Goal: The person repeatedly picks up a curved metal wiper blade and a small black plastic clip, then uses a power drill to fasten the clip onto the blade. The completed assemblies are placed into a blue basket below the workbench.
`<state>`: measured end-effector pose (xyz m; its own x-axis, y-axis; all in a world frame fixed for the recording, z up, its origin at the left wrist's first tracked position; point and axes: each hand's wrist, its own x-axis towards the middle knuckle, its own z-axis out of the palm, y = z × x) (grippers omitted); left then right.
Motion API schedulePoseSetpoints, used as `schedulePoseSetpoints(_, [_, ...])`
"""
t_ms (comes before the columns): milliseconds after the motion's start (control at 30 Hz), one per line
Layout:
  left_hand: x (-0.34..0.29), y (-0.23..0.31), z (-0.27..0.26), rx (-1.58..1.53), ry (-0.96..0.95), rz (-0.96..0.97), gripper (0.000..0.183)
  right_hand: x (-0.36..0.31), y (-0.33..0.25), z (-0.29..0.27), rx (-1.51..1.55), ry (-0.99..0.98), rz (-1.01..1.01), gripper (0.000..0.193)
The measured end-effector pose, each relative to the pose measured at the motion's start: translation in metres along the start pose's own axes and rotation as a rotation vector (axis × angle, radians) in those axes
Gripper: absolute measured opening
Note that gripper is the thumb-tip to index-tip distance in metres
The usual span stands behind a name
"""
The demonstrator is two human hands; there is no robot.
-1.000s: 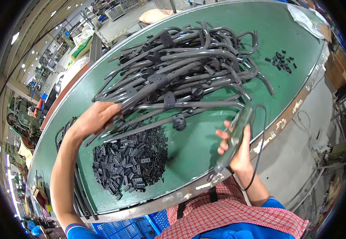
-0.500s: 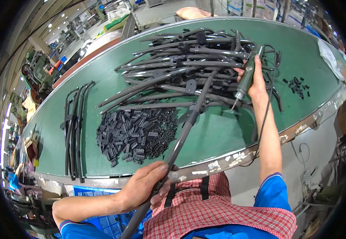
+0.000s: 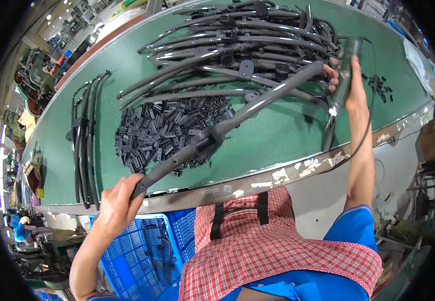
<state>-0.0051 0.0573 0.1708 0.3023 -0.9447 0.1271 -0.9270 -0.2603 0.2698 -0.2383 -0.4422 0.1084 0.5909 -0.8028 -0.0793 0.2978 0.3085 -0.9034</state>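
My left hand (image 3: 120, 206) is closed round the near end of a dark metal tube (image 3: 272, 95) at the table's front edge. The tube slants up to the right, with a black collar (image 3: 208, 140) partway along it and several small holes near my hand. My right hand (image 3: 354, 93) grips a dark green electric screwdriver (image 3: 345, 75), its tip pointing down and its cord trailing past my forearm. The tube's far end comes close to my right fingers; whether they touch it I cannot tell. Beneath the tube lie a heap of black plastic pieces (image 3: 150, 133) and small screws (image 3: 212, 106).
A large pile of similar tubes (image 3: 247, 39) covers the back of the green table (image 3: 257, 155). Several more tubes (image 3: 83, 145) lie at the left. Small black parts (image 3: 379, 89) sit at the right near a white sheet (image 3: 418, 65). A blue crate (image 3: 175, 241) stands below the front edge.
My left hand has moved left and forward with the tube, which now lies flatter across the view, its far end farther right. The screwdriver has shifted slightly right in my right hand.
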Motion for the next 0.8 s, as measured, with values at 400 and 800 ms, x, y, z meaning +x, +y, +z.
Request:
schedulePoseSetpoints(400, [0.044, -0.027, 0.08, -0.626, -0.44, -0.388, 0.03, -0.165, 0.077, 0.03, 0.275, -0.217, 0.149, 0.089])
schedulePoseSetpoints(800, [0.095, 0.009, 0.181, -0.474, 0.022, -0.015, 0.031, -0.14, 0.151, 0.129, 0.267, -0.22, 0.347, 0.087])
